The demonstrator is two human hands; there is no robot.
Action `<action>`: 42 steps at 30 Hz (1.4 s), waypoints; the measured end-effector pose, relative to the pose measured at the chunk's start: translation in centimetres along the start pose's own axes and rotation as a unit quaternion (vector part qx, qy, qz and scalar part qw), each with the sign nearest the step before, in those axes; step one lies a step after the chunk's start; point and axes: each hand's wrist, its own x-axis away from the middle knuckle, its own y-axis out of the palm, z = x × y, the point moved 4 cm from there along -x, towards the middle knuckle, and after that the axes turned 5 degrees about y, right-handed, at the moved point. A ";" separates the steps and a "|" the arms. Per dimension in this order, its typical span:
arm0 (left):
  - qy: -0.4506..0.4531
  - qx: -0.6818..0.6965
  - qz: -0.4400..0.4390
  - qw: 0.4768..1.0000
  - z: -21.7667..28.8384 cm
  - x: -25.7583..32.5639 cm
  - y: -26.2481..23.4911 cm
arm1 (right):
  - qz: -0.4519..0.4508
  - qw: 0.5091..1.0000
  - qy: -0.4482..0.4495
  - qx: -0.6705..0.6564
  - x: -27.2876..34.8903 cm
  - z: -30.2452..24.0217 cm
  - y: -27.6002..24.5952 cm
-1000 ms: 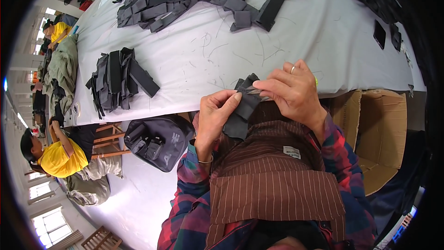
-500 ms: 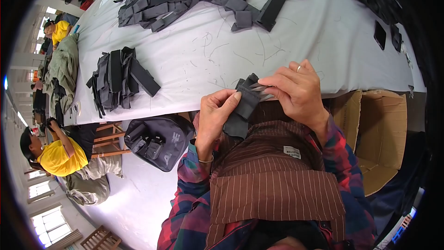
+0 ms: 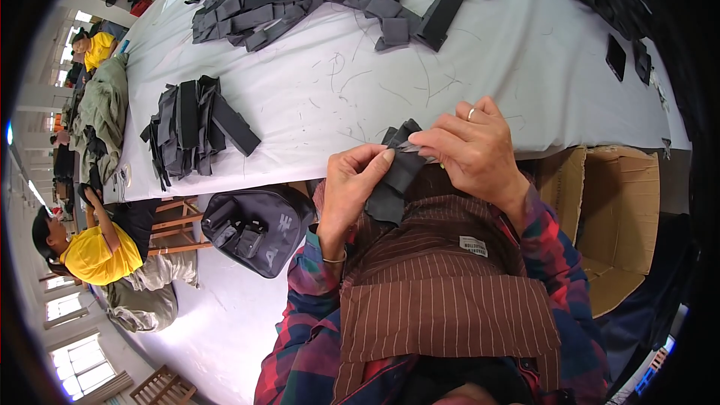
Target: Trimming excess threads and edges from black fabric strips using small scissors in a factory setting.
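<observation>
Left grip: the left hand (image 3: 354, 184) pinches a dark grey fabric strip (image 3: 401, 174) firmly between thumb and forefinger.
Right grip: the right hand (image 3: 474, 151) has its fingertips closed around a slim metal tool (image 3: 412, 147), probably snips; whether its blades are parted cannot be told.
Fabric strip: held at the tabletop's (image 3: 300, 109) near edge, lower end over the brown apron (image 3: 450, 315); a slackened pinch could drop it there.
Metal tip: close to the left thumb; a slip could nick skin or cloth.
Loose threads: the scattered threads (image 3: 427, 84) mid-tabletop could cling to a strip laid there.
Strip stack: the smaller stack (image 3: 186, 131) lies toward the near-left corner; a sleeve's sweep could spill it over the edge.
</observation>
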 end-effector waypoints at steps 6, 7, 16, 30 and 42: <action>-0.003 0.007 -0.003 1.000 -0.1 -0.1 -0.1 | -0.002 1.000 0.020 0.001 0.0 0.3 -0.3; -0.001 0.013 -0.001 1.000 0.0 -0.1 -0.1 | -0.001 0.999 0.037 -0.006 0.0 0.5 -0.5; -0.006 0.009 -0.002 1.000 -0.1 -0.1 -0.2 | -0.035 0.999 0.016 -0.011 0.3 0.1 -1.6; -0.009 0.087 0.008 0.996 -0.3 -0.4 -0.6 | -0.010 0.999 0.025 0.030 0.5 0.2 -1.7; -0.011 0.108 0.011 0.994 -0.4 -0.4 -0.5 | -0.001 0.999 0.011 0.039 0.6 0.0 -1.0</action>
